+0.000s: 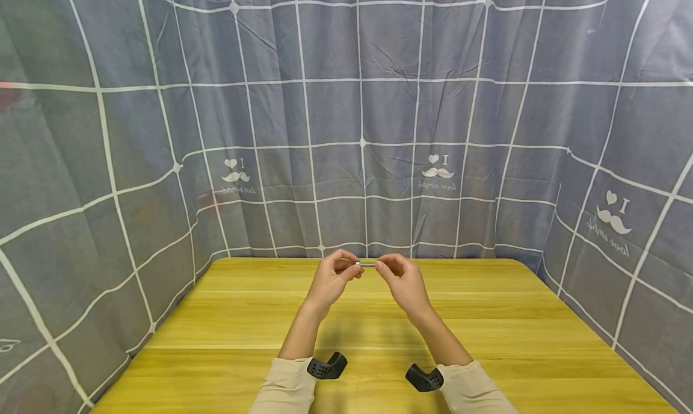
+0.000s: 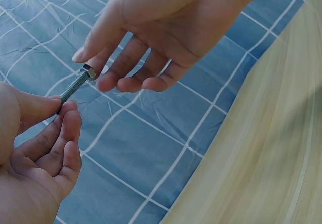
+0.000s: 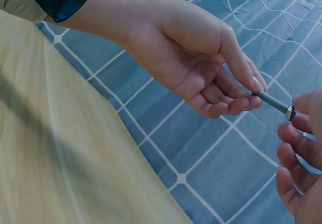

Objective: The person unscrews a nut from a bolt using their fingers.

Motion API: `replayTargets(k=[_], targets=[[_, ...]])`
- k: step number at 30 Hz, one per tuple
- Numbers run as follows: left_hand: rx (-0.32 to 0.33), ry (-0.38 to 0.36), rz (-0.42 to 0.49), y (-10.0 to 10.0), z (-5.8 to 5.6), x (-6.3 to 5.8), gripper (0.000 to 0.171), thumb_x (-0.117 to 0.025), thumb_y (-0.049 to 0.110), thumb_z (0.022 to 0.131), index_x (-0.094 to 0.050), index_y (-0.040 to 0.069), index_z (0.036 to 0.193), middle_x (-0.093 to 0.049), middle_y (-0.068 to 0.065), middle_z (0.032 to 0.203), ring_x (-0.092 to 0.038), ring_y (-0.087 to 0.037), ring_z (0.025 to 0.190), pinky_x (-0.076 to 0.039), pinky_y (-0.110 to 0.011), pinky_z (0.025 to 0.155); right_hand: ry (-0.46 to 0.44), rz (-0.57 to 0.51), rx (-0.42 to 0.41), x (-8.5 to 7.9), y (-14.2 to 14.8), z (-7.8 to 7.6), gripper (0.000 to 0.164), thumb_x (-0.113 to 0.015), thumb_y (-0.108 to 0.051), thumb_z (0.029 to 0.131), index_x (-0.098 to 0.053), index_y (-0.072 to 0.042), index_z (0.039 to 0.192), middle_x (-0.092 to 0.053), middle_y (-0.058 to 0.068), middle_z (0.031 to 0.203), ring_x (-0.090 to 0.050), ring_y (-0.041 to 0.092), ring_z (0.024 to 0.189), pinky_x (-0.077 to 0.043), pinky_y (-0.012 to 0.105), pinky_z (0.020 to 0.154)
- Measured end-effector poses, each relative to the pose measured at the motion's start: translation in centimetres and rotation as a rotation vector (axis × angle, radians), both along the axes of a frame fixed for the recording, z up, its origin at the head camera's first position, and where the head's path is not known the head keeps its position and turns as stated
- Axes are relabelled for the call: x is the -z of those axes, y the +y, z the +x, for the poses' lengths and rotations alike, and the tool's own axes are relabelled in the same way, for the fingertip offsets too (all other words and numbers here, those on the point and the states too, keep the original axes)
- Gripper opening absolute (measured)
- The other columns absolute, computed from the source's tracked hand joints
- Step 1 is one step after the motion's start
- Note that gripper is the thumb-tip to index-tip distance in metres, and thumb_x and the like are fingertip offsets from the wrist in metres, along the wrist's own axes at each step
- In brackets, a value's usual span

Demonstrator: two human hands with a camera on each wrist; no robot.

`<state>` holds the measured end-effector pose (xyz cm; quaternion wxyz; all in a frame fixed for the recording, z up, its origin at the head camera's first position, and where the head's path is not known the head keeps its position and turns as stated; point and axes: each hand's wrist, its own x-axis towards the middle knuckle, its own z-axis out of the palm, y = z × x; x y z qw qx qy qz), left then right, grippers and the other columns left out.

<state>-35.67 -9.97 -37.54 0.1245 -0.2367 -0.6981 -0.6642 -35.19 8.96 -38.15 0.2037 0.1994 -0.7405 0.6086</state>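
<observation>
A slim metal bolt with a threaded shank and a hexagonal end spans the gap between the two hands, raised over the far part of the table. My left hand pinches its plain threaded end between thumb and index finger. At the hexagonal end, the thumb and index finger of my right hand close in from either side. The other fingers of both hands are loosely bent. In the right wrist view the right fingertips partly cover the hexagonal end.
Below the hands is a yellow wood-grain table. A grey-blue curtain with white grid lines surrounds its back and sides. Black wrist-worn devices sit at both beige sleeves.
</observation>
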Motion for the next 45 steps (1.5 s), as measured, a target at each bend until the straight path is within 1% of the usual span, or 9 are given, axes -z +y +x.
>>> replayTargets(k=[3, 14, 20, 24, 27, 31, 34, 39, 45], targets=[[0.002, -0.006, 0.002, -0.03, -0.04, 0.02, 0.01, -0.065, 0.0, 0.1, -0.065, -0.005, 0.109, -0.072, -0.02, 0.096, -0.068, -0.032, 0.092, -0.051, -0.047, 0.095, 0.002, -0.003, -0.014, -0.03, -0.02, 0.08, 0.02, -0.069, -0.015, 0.102, -0.071, 0.002, 0.113, -0.072, 0.016, 0.105, -0.067, 0.027, 0.098, -0.053, 0.033, 0.085], [0.011, -0.016, 0.007, -0.08, 0.02, -0.01, 0.012, -0.065, 0.0, 0.101, -0.064, -0.007, 0.111, -0.071, -0.024, 0.099, -0.068, -0.032, 0.093, -0.05, -0.049, 0.096, 0.035, -0.034, -0.099, -0.04, 0.04, 0.05, 0.021, -0.069, 0.003, 0.097, -0.066, 0.0, 0.119, -0.066, 0.017, 0.117, -0.066, 0.034, 0.107, -0.052, 0.032, 0.09], [0.004, -0.019, 0.002, -0.03, 0.0, 0.02, 0.012, -0.065, 0.001, 0.101, -0.064, -0.006, 0.11, -0.072, -0.011, 0.093, -0.067, -0.039, 0.096, -0.05, -0.05, 0.097, 0.035, -0.067, -0.117, -0.08, 0.04, 0.13, 0.028, -0.067, 0.0, 0.1, -0.064, -0.003, 0.127, -0.063, 0.016, 0.127, -0.063, 0.037, 0.119, -0.051, 0.044, 0.1], [0.006, -0.015, -0.002, -0.03, -0.02, 0.05, 0.011, -0.065, 0.001, 0.101, -0.064, -0.005, 0.11, -0.072, -0.018, 0.096, -0.067, -0.041, 0.097, -0.05, -0.049, 0.097, -0.009, -0.053, -0.059, 0.01, -0.02, 0.08, 0.025, -0.067, -0.011, 0.103, -0.066, -0.003, 0.126, -0.065, 0.018, 0.123, -0.066, 0.036, 0.111, -0.053, 0.044, 0.095], [0.0, -0.008, -0.003, -0.01, 0.07, 0.0, 0.01, -0.064, 0.001, 0.101, -0.064, -0.005, 0.109, -0.071, -0.024, 0.099, -0.068, -0.035, 0.095, -0.051, -0.048, 0.096, -0.02, -0.031, -0.025, 0.16, -0.03, -0.06, 0.022, -0.066, -0.016, 0.104, -0.07, 0.001, 0.118, -0.07, 0.018, 0.109, -0.068, 0.031, 0.098, -0.056, 0.038, 0.086], [-0.004, -0.009, 0.001, 0.01, 0.03, 0.01, 0.01, -0.064, 0.001, 0.101, -0.064, -0.005, 0.109, -0.072, -0.023, 0.099, -0.068, -0.027, 0.092, -0.051, -0.047, 0.095, -0.006, -0.024, -0.024, 0.31, 0.02, -0.17, 0.02, -0.067, -0.014, 0.103, -0.072, 0.003, 0.112, -0.072, 0.012, 0.097, -0.068, 0.024, 0.089, -0.057, 0.032, 0.08], [0.0, -0.013, 0.005, -0.01, -0.06, 0.07, 0.01, -0.065, 0.001, 0.101, -0.064, -0.005, 0.109, -0.072, -0.017, 0.096, -0.068, -0.029, 0.092, -0.051, -0.048, 0.096, -0.003, -0.037, -0.041, 0.24, 0.05, -0.14, 0.018, -0.07, -0.008, 0.1, -0.071, 0.004, 0.113, -0.071, 0.011, 0.099, -0.069, 0.024, 0.089, -0.057, 0.031, 0.08], [-0.001, -0.017, 0.005, -0.04, 0.0, 0.05, 0.01, -0.065, 0.001, 0.101, -0.065, -0.004, 0.109, -0.072, -0.007, 0.092, -0.068, -0.033, 0.093, -0.05, -0.049, 0.096, -0.027, -0.079, -0.094, -0.2, 0.0, 0.25, 0.018, -0.069, 0.0, 0.098, -0.068, 0.007, 0.115, -0.067, 0.02, 0.108, -0.071, 0.028, 0.092, -0.057, 0.032, 0.085], [0.001, -0.011, -0.004, 0.01, 0.14, 0.03, 0.008, -0.065, 0.001, 0.101, -0.065, -0.003, 0.108, -0.072, -0.015, 0.095, -0.068, -0.028, 0.091, -0.051, -0.051, 0.095, -0.029, -0.112, -0.101, -0.29, -0.02, 0.28, 0.015, -0.07, -0.004, 0.099, -0.069, 0.003, 0.111, -0.066, 0.021, 0.114, -0.072, 0.031, 0.097, -0.056, 0.034, 0.09]])
